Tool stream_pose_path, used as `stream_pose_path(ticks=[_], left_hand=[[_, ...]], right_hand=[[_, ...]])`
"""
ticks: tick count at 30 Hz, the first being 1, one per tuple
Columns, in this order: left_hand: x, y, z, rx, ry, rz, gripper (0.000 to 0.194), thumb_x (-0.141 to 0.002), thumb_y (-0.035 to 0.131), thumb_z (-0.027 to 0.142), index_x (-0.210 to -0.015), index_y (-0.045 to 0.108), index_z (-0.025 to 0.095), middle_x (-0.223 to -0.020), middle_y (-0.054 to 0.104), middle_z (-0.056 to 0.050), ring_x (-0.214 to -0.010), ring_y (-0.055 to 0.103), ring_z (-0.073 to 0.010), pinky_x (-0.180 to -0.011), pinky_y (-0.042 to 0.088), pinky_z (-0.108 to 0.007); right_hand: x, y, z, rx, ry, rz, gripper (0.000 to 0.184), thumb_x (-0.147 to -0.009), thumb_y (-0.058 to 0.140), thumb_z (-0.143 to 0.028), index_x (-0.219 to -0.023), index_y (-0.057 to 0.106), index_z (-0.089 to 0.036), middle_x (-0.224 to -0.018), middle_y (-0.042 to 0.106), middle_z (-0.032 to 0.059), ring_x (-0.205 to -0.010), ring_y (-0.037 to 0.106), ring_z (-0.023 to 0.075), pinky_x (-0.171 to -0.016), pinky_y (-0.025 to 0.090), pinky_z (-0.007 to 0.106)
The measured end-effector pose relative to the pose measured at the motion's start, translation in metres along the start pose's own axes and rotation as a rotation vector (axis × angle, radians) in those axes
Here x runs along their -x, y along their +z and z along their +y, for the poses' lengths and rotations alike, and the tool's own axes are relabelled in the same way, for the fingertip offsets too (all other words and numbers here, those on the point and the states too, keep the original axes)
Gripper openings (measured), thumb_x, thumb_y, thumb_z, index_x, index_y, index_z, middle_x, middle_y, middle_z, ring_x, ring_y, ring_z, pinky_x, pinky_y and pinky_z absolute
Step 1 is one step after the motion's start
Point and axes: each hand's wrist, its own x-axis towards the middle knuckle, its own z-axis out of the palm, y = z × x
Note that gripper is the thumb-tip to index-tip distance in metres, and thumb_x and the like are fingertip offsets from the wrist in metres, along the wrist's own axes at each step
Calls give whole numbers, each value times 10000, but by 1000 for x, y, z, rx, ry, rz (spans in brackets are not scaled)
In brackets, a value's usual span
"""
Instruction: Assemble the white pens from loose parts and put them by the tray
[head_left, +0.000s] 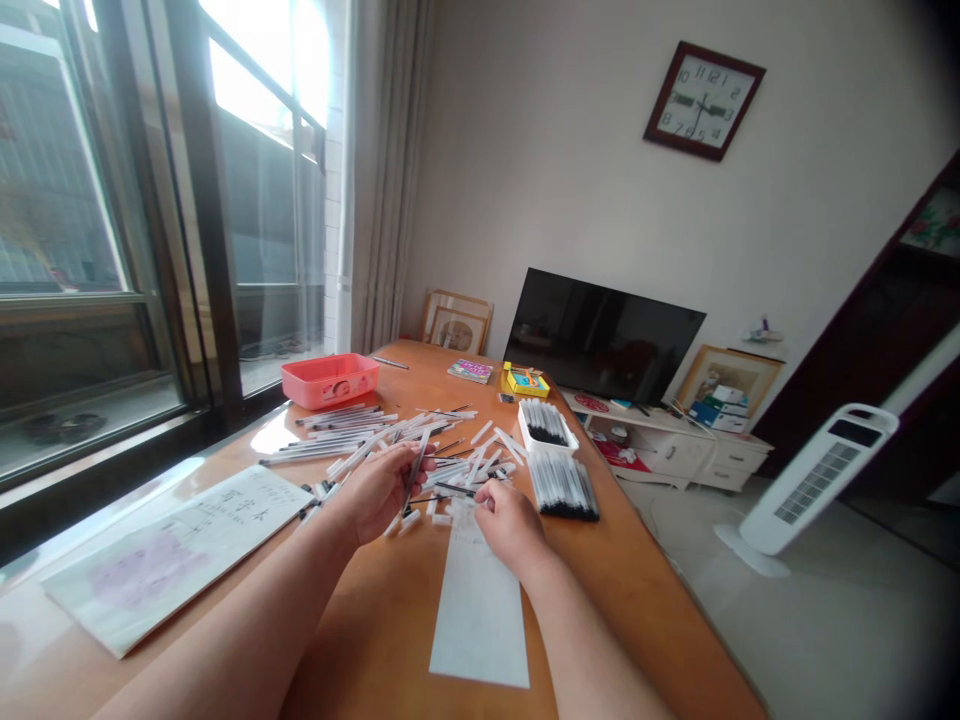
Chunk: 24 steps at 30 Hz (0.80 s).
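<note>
My left hand (375, 492) is closed around a clear-barrelled pen (417, 462), held steeply tilted above the pile. Just to its right, my right hand (511, 522) pinches a thin dark stick (454, 490) that points left; whether it is a pen, a cap or a refill I cannot make out. Loose white pen parts (491, 468) and dark caps lie scattered around both hands. Beneath my right hand is a long strip of white paper (480, 620). Several pens (322, 440) lie side by side beyond my left hand.
A red plastic basket (330, 382) stands at the table's left edge, above a writing booklet (180, 545). On the right are a white tray (571, 442) of pens and a stack of black-ended pens (562, 485). A yellow box (527, 382) and small book (470, 371) lie farther back.
</note>
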Motion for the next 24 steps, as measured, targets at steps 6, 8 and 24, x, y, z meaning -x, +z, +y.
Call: stream_pose_path(ticks=[6, 8, 24], left_hand=[[-1, -1, 1, 25, -9, -11, 245, -862, 684, 269, -1049, 727, 116, -820, 696, -69, -639, 610, -112, -601, 511, -209], [-2, -2, 2, 25, -11, -11, 250, -860, 687, 272, -1052, 727, 117, -818, 692, -65, -640, 606, -108, -599, 510, -203], [-4, -4, 0, 45, -14, 8, 232, -860, 687, 274, -1029, 736, 123, -829, 692, -73, -632, 592, -111, -575, 493, -201]], right_hand=[[-2, 2, 3, 0, -11, 21, 165, -801, 603, -143, -882, 716, -231, -902, 707, 21, -797, 623, 172, -672, 392, 249], [-3, 1, 5, 0, -10, 36, 180, -827, 595, -154, -918, 728, -234, -941, 709, 31, -839, 635, 180, -720, 420, 256], [-7, 3, 5, 91, -62, -9, 356, -923, 536, -154, -1099, 782, -341, -1110, 672, 50, -999, 641, 203, -819, 459, 279]])
